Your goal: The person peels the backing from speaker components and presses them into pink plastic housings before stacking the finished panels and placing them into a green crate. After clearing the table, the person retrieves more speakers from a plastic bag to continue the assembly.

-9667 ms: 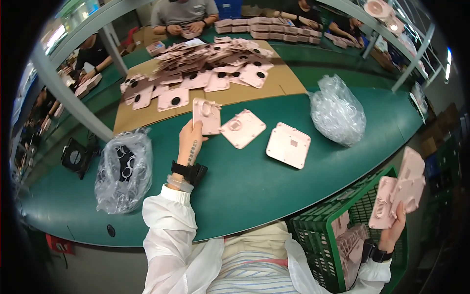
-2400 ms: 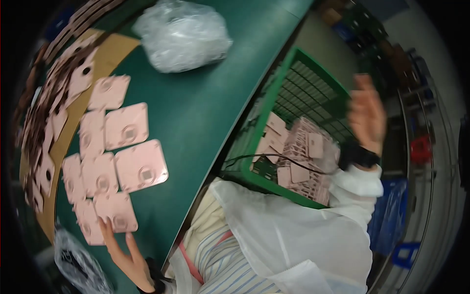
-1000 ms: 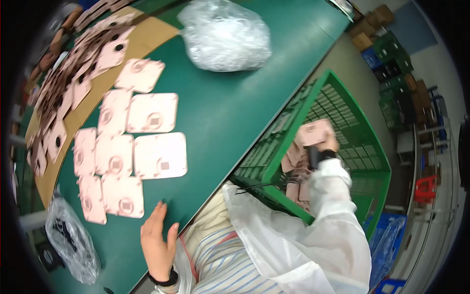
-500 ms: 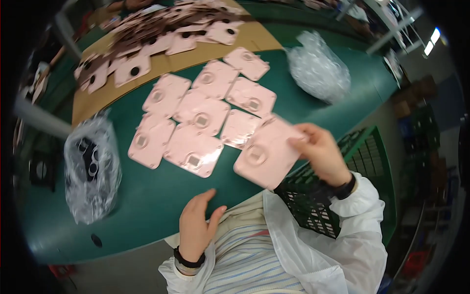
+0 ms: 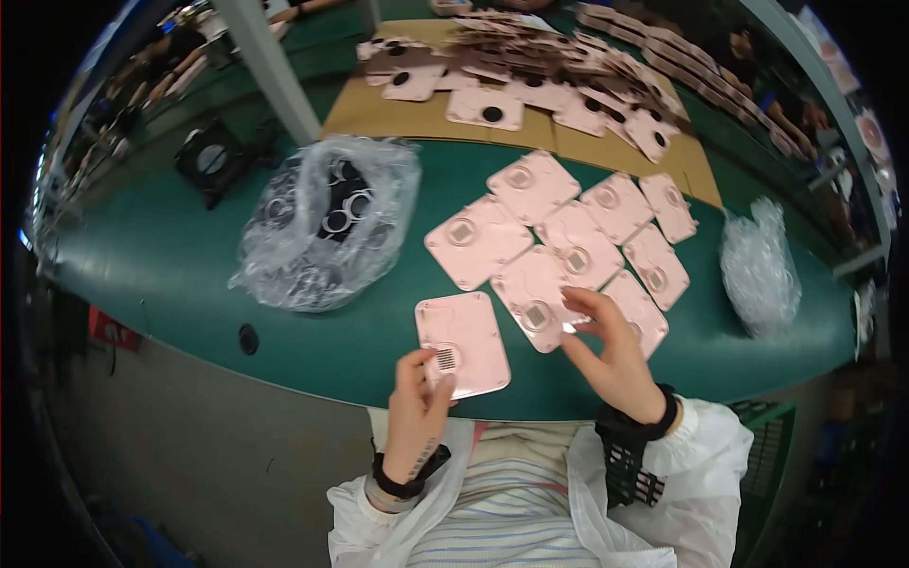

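Observation:
A pink plastic panel [image 5: 471, 327] with rounded corners and a round grilled vent lies near the table's front edge. My left hand [image 5: 415, 409] has its fingers and thumb closed on the panel's near left part, beside the vent. My right hand [image 5: 615, 364] is open, thumb and fingers apart and nothing between them. It hovers at the near end of another pink panel [image 5: 530, 284]. Several similar panels [image 5: 478, 237] lie close together beyond my hands, some overlapping, with their ringed vents facing up.
Left of the panels stands an open clear plastic bag [image 5: 379, 204] of black rings and discs. A crumpled clear bag [image 5: 760, 270] sits at the right. Brown cardboard [image 5: 426, 123] at the back bears piled pink panels with black discs. A green crate [image 5: 767, 445] is at lower right.
The panel that my right hand was holding is out of it and a panel lies at my left hand. My right hand has opened. The view has swung left.

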Motion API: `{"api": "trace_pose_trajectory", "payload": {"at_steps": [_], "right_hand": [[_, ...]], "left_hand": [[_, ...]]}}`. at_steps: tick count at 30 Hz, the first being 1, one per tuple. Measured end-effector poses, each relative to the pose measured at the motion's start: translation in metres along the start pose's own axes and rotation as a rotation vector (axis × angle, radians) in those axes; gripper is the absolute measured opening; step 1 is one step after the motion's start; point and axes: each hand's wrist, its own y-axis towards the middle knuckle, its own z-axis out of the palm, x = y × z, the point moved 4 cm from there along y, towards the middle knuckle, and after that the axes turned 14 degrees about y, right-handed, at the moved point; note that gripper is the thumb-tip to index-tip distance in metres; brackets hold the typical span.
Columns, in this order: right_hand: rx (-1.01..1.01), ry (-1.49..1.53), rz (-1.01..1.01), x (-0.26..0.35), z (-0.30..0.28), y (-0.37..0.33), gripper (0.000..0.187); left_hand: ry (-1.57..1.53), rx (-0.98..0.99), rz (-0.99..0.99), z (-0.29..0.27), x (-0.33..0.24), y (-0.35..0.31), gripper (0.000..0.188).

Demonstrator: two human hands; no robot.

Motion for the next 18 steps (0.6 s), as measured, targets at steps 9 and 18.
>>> {"api": "trace_pose_trajectory", "payload": {"at_steps": [9, 18], "right_hand": [[0.167, -0.117, -0.339, 0.041, -0.003, -0.013, 0.035], [-0.014, 1.135, 0.455, 0.016, -0.019, -0.028, 0.026]], "left_hand": [[0.178, 0.281, 0.804, 0.095, -0.077, -0.019, 0.07], [0.032, 0.625, 0.681, 0.151, -0.076, -0.038, 0.047]]}}
